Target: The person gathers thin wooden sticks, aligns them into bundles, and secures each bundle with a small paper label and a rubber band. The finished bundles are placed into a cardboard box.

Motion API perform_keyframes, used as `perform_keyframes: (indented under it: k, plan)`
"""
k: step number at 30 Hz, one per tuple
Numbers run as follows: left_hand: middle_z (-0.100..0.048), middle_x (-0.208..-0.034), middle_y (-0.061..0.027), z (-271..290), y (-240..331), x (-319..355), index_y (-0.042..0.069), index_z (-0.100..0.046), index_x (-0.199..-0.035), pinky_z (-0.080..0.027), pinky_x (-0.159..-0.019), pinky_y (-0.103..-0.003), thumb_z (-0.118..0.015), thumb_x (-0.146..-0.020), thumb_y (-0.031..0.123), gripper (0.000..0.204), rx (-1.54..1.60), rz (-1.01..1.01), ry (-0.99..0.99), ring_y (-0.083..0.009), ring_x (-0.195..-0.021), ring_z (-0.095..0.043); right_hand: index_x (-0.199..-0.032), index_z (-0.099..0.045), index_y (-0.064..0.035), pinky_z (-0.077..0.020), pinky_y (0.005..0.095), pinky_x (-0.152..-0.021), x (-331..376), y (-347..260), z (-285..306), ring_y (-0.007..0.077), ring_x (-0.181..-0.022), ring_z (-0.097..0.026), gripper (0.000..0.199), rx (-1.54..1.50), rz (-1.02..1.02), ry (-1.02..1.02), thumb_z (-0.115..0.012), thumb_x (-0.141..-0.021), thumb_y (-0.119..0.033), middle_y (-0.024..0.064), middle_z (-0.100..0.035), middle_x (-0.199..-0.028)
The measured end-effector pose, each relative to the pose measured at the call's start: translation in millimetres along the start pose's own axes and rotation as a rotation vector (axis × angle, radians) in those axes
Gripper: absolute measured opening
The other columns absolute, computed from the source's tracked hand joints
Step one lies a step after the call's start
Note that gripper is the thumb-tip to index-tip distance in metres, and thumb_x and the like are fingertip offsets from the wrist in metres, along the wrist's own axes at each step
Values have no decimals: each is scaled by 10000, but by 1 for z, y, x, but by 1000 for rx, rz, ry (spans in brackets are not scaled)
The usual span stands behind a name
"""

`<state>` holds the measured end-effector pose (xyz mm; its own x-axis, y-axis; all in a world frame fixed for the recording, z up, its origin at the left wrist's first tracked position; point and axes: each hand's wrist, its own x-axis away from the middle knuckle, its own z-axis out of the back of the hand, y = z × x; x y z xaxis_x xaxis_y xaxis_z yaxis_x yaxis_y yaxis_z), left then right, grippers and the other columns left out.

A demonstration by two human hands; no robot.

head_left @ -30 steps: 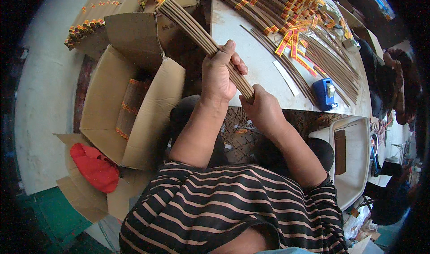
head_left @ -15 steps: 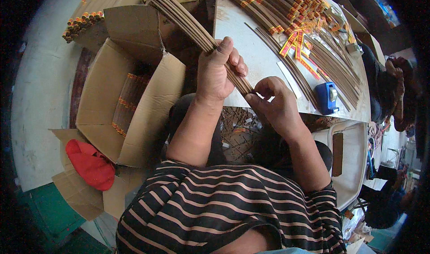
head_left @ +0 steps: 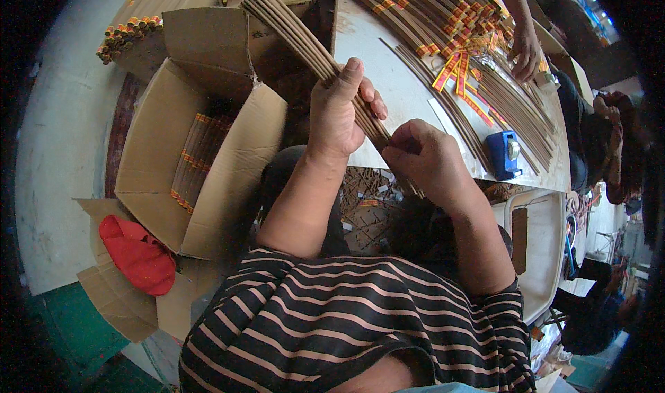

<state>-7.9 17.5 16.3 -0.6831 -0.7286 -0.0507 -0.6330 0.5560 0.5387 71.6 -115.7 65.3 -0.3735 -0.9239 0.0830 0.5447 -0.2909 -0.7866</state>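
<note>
A bundle of long brown incense sticks (head_left: pixel 294 36) slants across in front of me, its far end up and to the left. My left hand (head_left: pixel 336 116) is wrapped round its middle, thumb on top. At the lower end, my right hand (head_left: pixel 431 159) is closed with fingertips pinched against the sticks; the tips poke out beneath it. Whether it grips all or only some of them is hidden. To the right, loose incense sticks (head_left: pixel 516 109) lie on the white table (head_left: pixel 364 60), with red and yellow paper bands (head_left: pixel 454 74) beside them.
Banded bundles (head_left: pixel 398 9) are piled on the table's far side; a blue tape dispenser (head_left: pixel 504 155) stands near its edge. Another person's hand (head_left: pixel 526 54) reaches over the table. Left of me, an open cardboard box (head_left: pixel 149 147) holds banded bundles (head_left: pixel 197 161); a red cloth (head_left: pixel 138 254) lies nearby.
My right hand has curled closer round the sticks' lower end, and tips now show below it. The bundle shifted slightly right. Another person's hand has come in over the table at upper right.
</note>
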Motion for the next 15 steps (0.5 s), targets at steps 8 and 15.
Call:
perform_keyframes:
  k: [8,15]
  plan:
    - [-501,-615,-33,13,28,-8,122,-465,-675,-447,-529,-340,-611,-816,357,311,40,-133,195,-196,-538,-514,-794,-579,15,-431,257,-499,24,11,38,112,-582,-535,138,124,-4,-136,-654,-739,-86,56,-564,-675]
    - [-535,-634,-73,26,51,-15,73,-499,-747,-504,-592,-403,-635,-802,327,293,116,-242,445,-235,-590,-557,-770,-550,-1,-462,250,-523,56,66,70,116,-592,-554,114,131,-148,-48,-649,-714,4,56,-553,-676]
